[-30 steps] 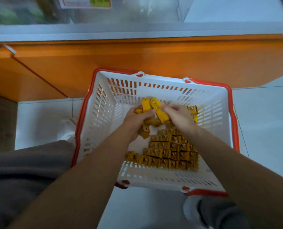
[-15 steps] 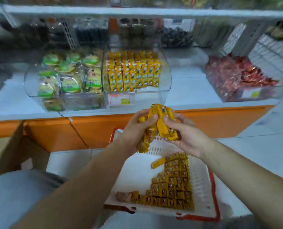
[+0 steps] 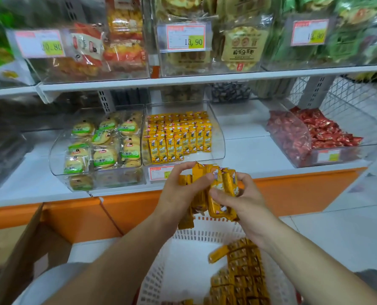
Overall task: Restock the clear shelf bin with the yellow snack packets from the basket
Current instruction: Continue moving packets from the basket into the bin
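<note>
Half a second ago the bundle [image 3: 221, 188] of yellow packets sat lower in the frame, over the basket [image 3: 196, 234]. Now it is at frame centre, just below the front lip of the bin [image 3: 217, 139] and overlapping the bin's price label [image 3: 160, 172]. More of the upper shelf shows, and the basket has slid to the bottom edge. I count two hands, one bundle, one basket and three clear bins on the lower shelf. The yellow one stands between a bin of green-labelled packs [image 3: 57, 157] on the left and one of red sweets [image 3: 293, 139] on the right. The packets in the bundle overlap too much to count. My left hand [image 3: 181, 194] curls round the bundle from the left, thumb across its front. My right hand [image 3: 242, 201] clamps it from the right, fingers wrapped round the lower packets. Both forearms reach up from the bottom corners. More packets [image 3: 244, 269] lie stacked in the basket, one loose packet [image 3: 216, 255] tilted beside them.
</note>
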